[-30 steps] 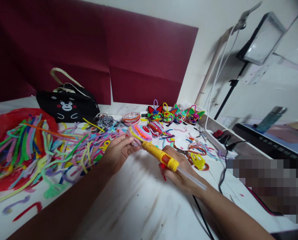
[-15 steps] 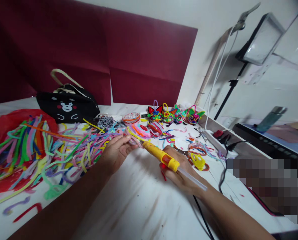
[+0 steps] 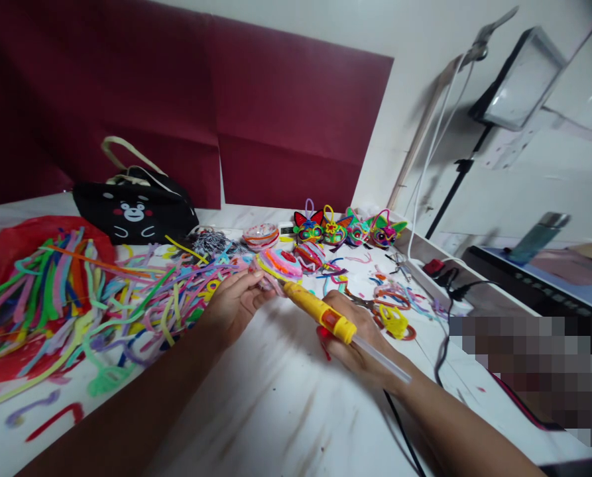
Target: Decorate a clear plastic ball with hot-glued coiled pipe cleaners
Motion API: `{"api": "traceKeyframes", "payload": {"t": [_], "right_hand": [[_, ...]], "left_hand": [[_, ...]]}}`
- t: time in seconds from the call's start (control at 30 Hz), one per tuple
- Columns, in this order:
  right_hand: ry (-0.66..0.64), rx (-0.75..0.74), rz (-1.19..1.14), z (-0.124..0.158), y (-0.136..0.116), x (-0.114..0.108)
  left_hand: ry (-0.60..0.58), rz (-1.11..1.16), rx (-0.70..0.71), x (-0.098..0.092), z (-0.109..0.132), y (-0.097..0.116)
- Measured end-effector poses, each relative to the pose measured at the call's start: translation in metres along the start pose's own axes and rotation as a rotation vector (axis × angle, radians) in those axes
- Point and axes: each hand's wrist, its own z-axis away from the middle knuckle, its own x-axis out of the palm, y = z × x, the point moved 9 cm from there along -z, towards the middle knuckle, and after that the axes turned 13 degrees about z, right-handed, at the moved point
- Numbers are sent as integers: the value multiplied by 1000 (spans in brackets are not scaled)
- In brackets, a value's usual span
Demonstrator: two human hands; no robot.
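Note:
My left hand (image 3: 236,298) is closed on a rounded shell wrapped in pink, orange and yellow pipe cleaners, the pipe-cleaner ball (image 3: 282,264). In my right hand (image 3: 358,334) is a yellow hot glue gun (image 3: 318,309), with a clear glue stick (image 3: 382,359) poking out of its back end. The gun's nozzle points at the lower edge of the ball, at or very near it; whether they touch I cannot tell. A red glow shows by the right fingers. Behind the held ball sits another striped pipe-cleaner ball (image 3: 309,256).
Loose pipe cleaners (image 3: 151,298) heap on the left, near a black bag (image 3: 136,215). Several finished cat-like ornaments (image 3: 334,228) line the back. Scissors (image 3: 362,301) and a yellow pipe-cleaner piece (image 3: 394,321) lie right of my right hand. A power strip (image 3: 437,285) and black cable (image 3: 442,351) run along the right.
The held ball has tilted slightly and sits a touch lower, so its red spot shows less. Both hands keep nearly the same place, with the glue gun still at the ball's edge.

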Motion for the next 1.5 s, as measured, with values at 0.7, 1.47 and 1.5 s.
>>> {"api": "traceKeyframes", "payload": {"t": [0.7,1.47,1.5], "right_hand": [[-35,21,6,0,1,5],[-19,-9,10,2,0,3],[-15,-5,8,2,0,2]], "left_hand": [[-22,-69,-49,7,6,-13],[18,-59,-57,5,9,-11],[22,-56,-56,5,9,-11]]}}
